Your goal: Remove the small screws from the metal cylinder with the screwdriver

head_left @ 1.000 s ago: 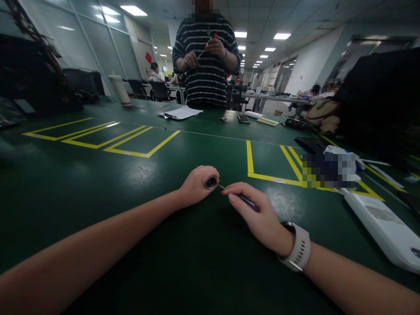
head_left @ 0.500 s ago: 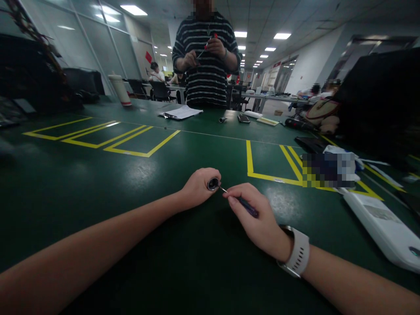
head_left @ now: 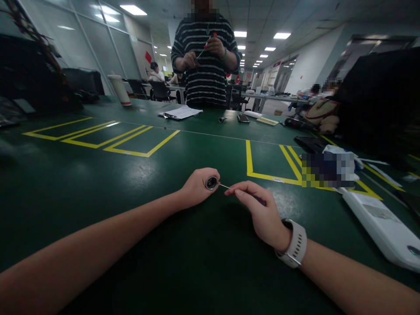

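Observation:
My left hand (head_left: pixel 197 188) is wrapped round a short dark tube with a shiny metal rim (head_left: pixel 211 183); its round open end faces me. From the right, my right hand (head_left: pixel 259 205) grips a screwdriver (head_left: pixel 225 187) with a thin metal shaft. Most of its dark handle is covered by my fingers. The shaft's tip meets the right side of the tube, by the left fingertips; whether it sits in a screw there is too small to tell. Both hands are just above the green table (head_left: pixel 197 253).
Yellow tape outlines (head_left: pixel 131 153) mark the table left and right. On the right lies a white device (head_left: pixel 380 223) beside a blurred bundle. Papers (head_left: pixel 182 112), a small dark tube (head_left: pixel 222 119), a phone (head_left: pixel 243 118) and a cup (head_left: pixel 120 89) stand farther back. A person in a striped shirt (head_left: pixel 206 61) holds a red-handled screwdriver opposite.
My right hand has shifted slightly right, its fingers farther back on the screwdriver, so more of the shaft shows. My left hand with the tube has barely moved.

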Available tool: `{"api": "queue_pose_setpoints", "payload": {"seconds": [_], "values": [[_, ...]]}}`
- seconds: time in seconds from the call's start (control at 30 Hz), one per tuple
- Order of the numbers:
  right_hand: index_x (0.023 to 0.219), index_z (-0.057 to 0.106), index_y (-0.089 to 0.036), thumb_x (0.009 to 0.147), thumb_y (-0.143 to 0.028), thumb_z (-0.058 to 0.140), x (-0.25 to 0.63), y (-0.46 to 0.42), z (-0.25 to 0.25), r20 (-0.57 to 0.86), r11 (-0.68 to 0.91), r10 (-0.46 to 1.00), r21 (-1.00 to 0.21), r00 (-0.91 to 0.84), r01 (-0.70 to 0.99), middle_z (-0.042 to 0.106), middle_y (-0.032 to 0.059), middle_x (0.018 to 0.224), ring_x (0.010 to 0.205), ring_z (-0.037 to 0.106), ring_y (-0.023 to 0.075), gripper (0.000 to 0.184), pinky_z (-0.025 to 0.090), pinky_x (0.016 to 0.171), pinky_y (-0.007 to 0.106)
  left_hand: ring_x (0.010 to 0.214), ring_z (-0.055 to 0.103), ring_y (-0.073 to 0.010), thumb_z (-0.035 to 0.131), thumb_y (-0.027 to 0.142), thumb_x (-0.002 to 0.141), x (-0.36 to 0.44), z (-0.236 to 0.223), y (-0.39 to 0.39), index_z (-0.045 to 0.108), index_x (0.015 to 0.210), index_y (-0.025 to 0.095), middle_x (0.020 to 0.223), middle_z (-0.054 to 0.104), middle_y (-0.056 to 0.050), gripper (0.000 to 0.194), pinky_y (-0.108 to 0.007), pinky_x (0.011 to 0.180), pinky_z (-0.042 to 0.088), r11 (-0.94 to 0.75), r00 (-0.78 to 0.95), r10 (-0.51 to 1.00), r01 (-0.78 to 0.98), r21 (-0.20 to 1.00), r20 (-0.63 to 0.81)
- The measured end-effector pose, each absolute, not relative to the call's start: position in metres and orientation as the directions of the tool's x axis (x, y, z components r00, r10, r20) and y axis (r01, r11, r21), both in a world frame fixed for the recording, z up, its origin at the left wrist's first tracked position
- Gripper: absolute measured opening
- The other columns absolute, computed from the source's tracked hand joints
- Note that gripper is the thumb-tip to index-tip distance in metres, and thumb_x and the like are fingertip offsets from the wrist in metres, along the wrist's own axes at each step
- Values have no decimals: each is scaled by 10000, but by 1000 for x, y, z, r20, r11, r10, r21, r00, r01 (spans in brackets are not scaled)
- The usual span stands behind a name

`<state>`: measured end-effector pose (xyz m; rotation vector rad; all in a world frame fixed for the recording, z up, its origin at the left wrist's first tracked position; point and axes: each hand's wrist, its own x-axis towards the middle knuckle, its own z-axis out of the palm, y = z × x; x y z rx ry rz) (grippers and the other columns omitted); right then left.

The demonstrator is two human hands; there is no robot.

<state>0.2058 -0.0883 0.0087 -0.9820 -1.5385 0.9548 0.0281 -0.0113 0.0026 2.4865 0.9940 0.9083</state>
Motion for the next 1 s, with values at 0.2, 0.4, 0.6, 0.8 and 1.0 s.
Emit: {"api": "queue_pose_setpoints", "payload": {"seconds": [0.2, 0.4, 0.6, 0.8, 1.0], "values": [[850, 681, -200, 829, -213, 512, 203, -96, 15, 405, 443, 896, -842, -181, 309, 662, 42, 839, 792, 586, 188, 171, 437, 723, 357, 616, 484, -117, 536, 120, 754, 28, 0, -10, 504, 681, 163, 646, 511, 27, 90, -250, 613, 364, -744, 598, 668, 551, 377, 444], [769, 695, -198, 811, -224, 521, 209, -82, 8, 242, 239, 954, -970, -175, -40, 684, 35, 772, 789, 607, 192, 181, 439, 765, 366, 593, 486, -99, 539, 135, 760, 27, 1, -10, 498, 678, 160, 646, 505, 32, 95, -225, 582, 375, -770, 637, 633, 456, 447, 440], [744, 679, -197, 802, -226, 523, 209, -81, 5, 211, 185, 965, -969, -157, -162, 686, 32, 775, 777, 606, 185, 169, 448, 746, 355, 579, 480, -90, 550, 145, 757, 28, 3, -12, 492, 670, 157, 637, 495, 37, 105, -212, 566, 371, -768, 632, 628, 408, 494, 454], [789, 671, -173, 828, -218, 499, 205, -95, 13, 412, 441, 898, -853, -157, 280, 646, 46, 774, 752, 590, 185, 183, 434, 693, 345, 592, 484, -102, 545, 114, 746, 28, -1, -9, 505, 683, 155, 637, 504, 31, 85, -226, 582, 364, -776, 616, 630, 475, 416, 473], [783, 679, -179, 822, -222, 498, 204, -95, 16, 356, 396, 916, -878, -185, 271, 653, 42, 765, 746, 593, 185, 190, 431, 695, 345, 632, 513, -121, 550, 92, 718, 29, -2, -8, 523, 687, 154, 664, 541, 18, 74, -251, 634, 380, -795, 668, 606, 503, 338, 431]]}}
